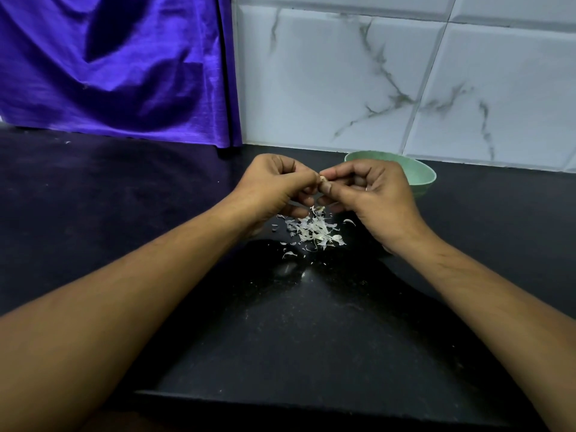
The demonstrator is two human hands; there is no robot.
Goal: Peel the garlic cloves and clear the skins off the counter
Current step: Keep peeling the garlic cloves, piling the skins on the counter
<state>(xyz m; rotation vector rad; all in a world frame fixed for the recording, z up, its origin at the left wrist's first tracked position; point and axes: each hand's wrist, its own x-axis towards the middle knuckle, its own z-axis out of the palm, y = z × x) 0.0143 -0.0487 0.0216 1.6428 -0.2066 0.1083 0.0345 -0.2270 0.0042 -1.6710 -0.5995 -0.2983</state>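
Single head-worn wide-angle view. It looks forward and down across the black counter (311, 322) toward the tiled wall (343, 88). Forearms enter from the lower corners. The left hand (271, 185) and right hand (374, 194) meet near centre, at close range.

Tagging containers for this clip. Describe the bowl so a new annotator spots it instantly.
Start at the white marble-look tile wall and drop to where it meets the black counter. There, just behind the right hand, sits the bowl, partly hidden by it. It is the only pale green, round thing; the garlic skins nearby are loose white flakes.
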